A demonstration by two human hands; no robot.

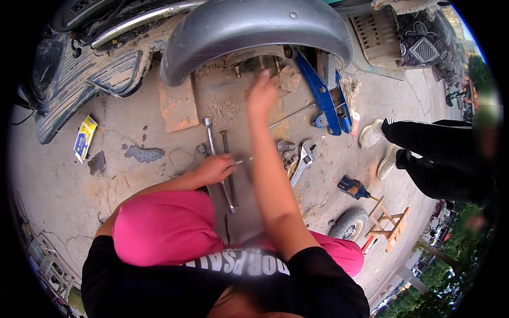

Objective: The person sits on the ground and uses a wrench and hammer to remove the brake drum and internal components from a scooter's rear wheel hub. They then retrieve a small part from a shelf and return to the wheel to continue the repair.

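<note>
My right hand [262, 96] reaches up under the grey fender [257, 24], its fingers drawn together by the studs of the bare wheel hub [257, 53]. Motion blurs it, and I cannot make out what lies between the fingertips. Lower and to the left, my left hand [214, 168] is closed on a thin whitish stick [239, 161] that pokes out past the fingers. Beneath that hand lie a socket wrench [211, 135] and a long dark metal rod [225, 142]. Right of my right forearm are several sockets [285, 146] and an adjustable wrench [304, 162].
A blue jack [326, 98] stands beneath the vehicle, beside a broken brick [289, 79]. A flat slab [178, 108] lies left. At right are a dark bottle [352, 186], a small wheel [349, 224], a wooden stool [389, 225] and another person's dark-trousered legs [432, 140].
</note>
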